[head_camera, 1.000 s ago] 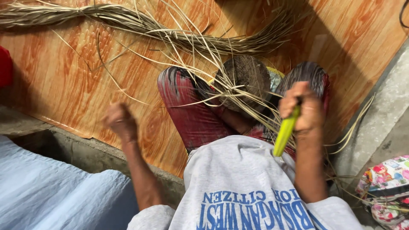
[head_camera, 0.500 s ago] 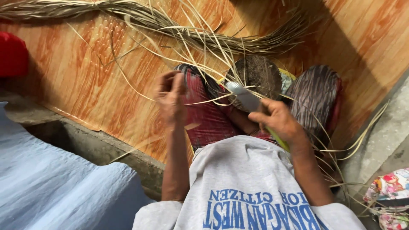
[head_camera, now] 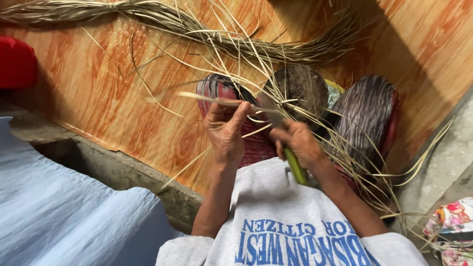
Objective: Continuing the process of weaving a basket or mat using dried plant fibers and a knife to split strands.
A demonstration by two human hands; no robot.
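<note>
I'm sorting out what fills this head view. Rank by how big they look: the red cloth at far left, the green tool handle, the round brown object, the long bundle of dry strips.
Largest to smallest, as they appear:
1. Bundle of dry strips
2. Round brown object
3. Red cloth, cut off by the frame edge
4. Green handle, partly hidden in the right hand

Soft daylight is falling evenly across the scene, and nothing is looking dim. A broad shadow is lying over the upper right of the orange wood-patterned mat [head_camera: 123, 98], darkening it there. A faint sheen is showing on the mat's embossed surface, without hard glare. The thin strip [head_camera: 197, 97] is smearing with motion blur, while the hands are staying fairly sharp. Lines are bending slightly toward the frame's edges.
</note>
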